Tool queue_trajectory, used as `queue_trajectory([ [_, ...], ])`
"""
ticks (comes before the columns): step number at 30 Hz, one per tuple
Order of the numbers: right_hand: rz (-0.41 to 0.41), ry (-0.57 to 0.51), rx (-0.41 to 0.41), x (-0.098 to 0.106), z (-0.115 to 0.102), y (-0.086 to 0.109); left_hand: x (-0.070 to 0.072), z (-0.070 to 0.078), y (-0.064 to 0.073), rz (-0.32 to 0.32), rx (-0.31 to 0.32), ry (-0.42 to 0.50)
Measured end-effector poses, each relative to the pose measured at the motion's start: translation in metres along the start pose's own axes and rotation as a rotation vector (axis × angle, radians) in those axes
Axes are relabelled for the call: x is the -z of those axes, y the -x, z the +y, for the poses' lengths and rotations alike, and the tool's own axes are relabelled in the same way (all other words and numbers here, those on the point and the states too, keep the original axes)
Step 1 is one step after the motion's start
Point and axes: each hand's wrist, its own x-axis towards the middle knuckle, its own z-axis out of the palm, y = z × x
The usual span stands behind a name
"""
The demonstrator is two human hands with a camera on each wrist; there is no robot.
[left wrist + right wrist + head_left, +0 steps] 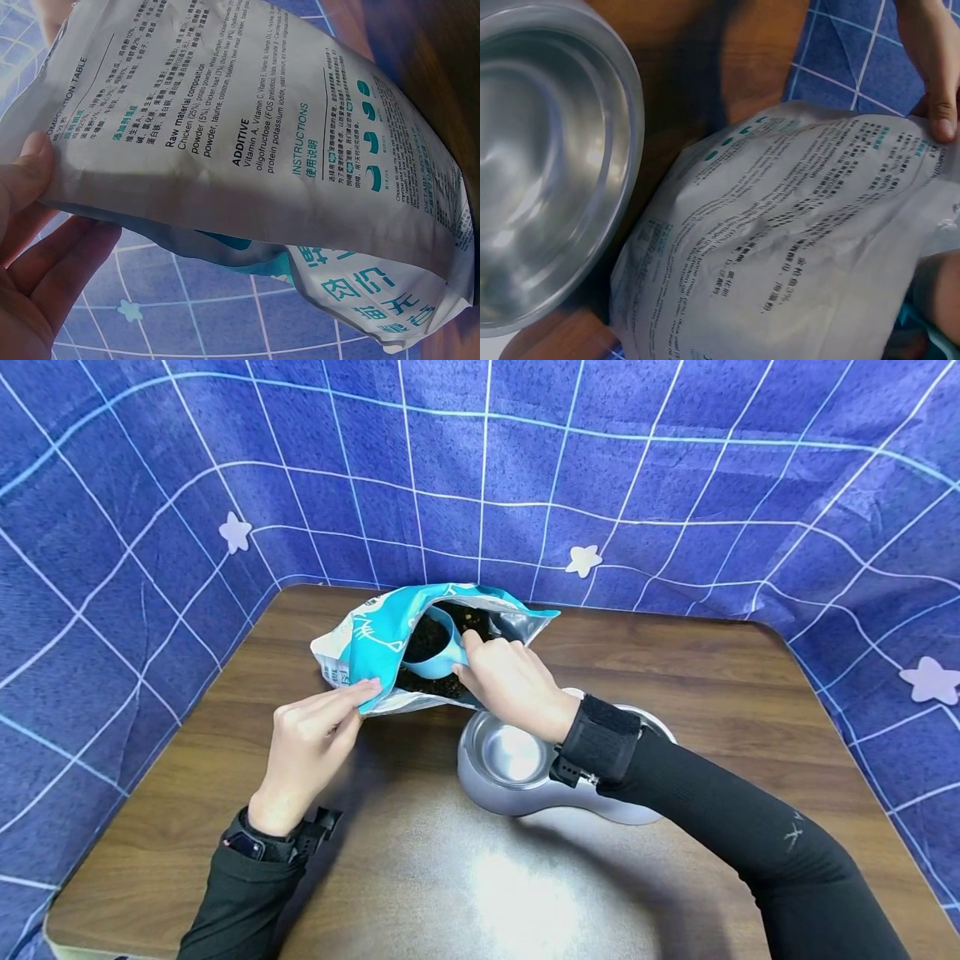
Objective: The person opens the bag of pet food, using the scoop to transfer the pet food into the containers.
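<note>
An open blue and white pet food bag stands on the table, dark kibble inside. My left hand pinches the near left edge of its mouth between thumb and fingers. In the left wrist view that hand holds the rim beside the printed back panel. My right hand reaches into the mouth and grips the handle of a light blue scoop. Dark kibble shows in the tilted scoop. The right wrist view shows mostly the bag's back.
A grey double pet bowl with metal basins sits just in front of the bag, partly under my right wrist. One metal basin fills the left of the right wrist view. Behind the wooden table hangs a blue gridded cloth.
</note>
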Motion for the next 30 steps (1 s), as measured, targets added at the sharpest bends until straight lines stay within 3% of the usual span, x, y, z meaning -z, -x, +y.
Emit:
queue_trajectory([
  [5, -0.008, -0.021, 0.011, 0.008, 0.000, 0.005, 0.000, -0.001, 0.001, 0.002, -0.016, -0.012],
  [18, -0.040, -0.118, -0.015, 0.018, 0.005, 0.019, 0.000, 0.002, -0.002, 0.002, 0.019, 0.017],
  [30, -0.012, -0.154, -0.036, 0.020, 0.013, 0.032, 0.001, 0.002, -0.001, -0.006, 0.025, 0.012],
])
